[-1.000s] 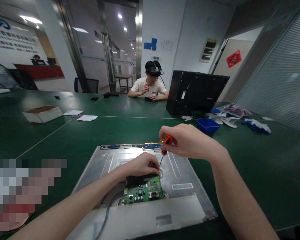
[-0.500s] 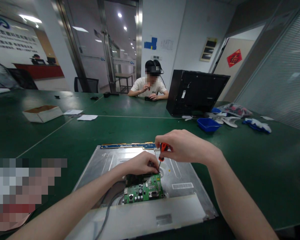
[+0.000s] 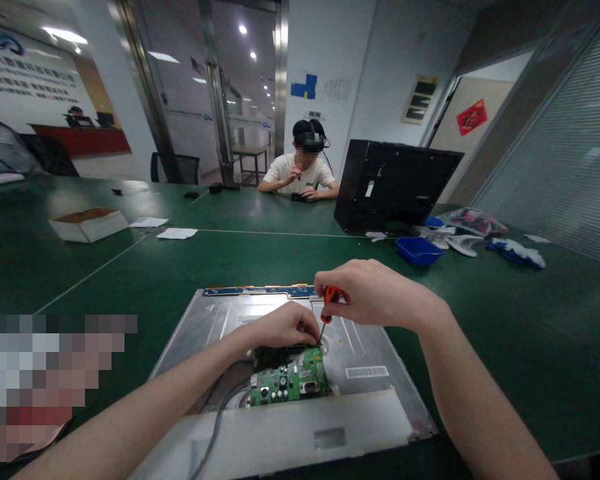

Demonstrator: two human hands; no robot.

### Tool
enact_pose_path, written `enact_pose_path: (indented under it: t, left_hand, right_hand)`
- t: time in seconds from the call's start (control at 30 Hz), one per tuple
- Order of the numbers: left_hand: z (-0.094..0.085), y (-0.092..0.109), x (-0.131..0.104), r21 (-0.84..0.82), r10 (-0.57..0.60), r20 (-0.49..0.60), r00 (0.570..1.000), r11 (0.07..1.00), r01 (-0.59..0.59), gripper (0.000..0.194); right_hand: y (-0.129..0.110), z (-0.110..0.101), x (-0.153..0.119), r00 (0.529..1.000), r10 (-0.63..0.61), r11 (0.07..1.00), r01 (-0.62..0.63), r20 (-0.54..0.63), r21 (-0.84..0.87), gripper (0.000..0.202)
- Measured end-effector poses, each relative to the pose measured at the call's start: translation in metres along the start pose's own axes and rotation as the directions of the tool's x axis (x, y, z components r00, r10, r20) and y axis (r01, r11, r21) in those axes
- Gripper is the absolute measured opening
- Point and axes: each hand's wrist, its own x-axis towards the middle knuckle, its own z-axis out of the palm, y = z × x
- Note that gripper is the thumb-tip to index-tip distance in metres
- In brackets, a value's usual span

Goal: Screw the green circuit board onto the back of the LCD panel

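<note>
A red and black screwdriver (image 3: pixel 331 295) is gripped by my right hand (image 3: pixel 367 290), its shaft slanting down to the far right corner of a green circuit board (image 3: pixel 293 381). Beside the tip, my left hand (image 3: pixel 290 325) has its fingers pinched together at that corner; whatever is between them is hidden. The board lies on the silvery metal back of a flat display panel (image 3: pixel 380 350), and my left hand covers part of its far edge. A grey cable (image 3: pixel 216 427) runs from the board's left side over a pale strip (image 3: pixel 280 433) along the panel's near side.
On the green table (image 3: pixel 260 250) stand a black monitor housing (image 3: pixel 405 180), a blue tray (image 3: pixel 419 251) and a white open box (image 3: pixel 90 225). White and blue gloves (image 3: pixel 516 253) lie at the right, papers (image 3: pixel 177 233) at the left. Another person (image 3: pixel 300 170) sits across the table.
The view has shifted very slightly, so everything appears a little further right. Both hands and the screwdriver keep their places at the board's corner.
</note>
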Motion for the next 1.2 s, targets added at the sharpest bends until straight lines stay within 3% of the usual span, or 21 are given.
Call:
enact_pose_path:
  t: [0.4,0.73,0.93,1.07,1.2]
  left_hand:
    - [0.0003,-0.0054,-0.0002,0.004,0.008,0.008,1.000,1.000,-0.008,0.010]
    - [0.0003,-0.0078,0.0005,-0.003,0.025,0.014,1.000,1.000,-0.025,0.012]
    - [0.0000,-0.0045,0.0004,0.016,0.019,0.006,1.000,1.000,-0.019,0.011]
    - [0.0006,-0.0045,0.0002,-0.002,0.020,0.007,1.000,1.000,-0.020,0.011]
    - [0.0017,-0.0095,0.0000,-0.020,0.029,0.003,1.000,0.999,-0.029,0.014]
  right_hand:
    - [-0.0052,0.0046,0.0025,0.999,0.020,0.994,-0.022,-0.026,-0.103,0.012]
    - [-0.0054,0.0028,-0.0021,1.000,-0.021,1.000,0.021,0.017,-0.023,0.012]
    - [-0.0068,0.0056,0.0015,0.999,0.034,0.993,-0.036,-0.013,-0.109,0.007]
    - [-0.0068,0.0073,0.0019,0.997,0.075,0.983,-0.080,-0.037,-0.167,0.014]
    - [-0.0075,0.0060,-0.0011,1.000,0.011,0.996,-0.012,-0.012,-0.084,0.012]
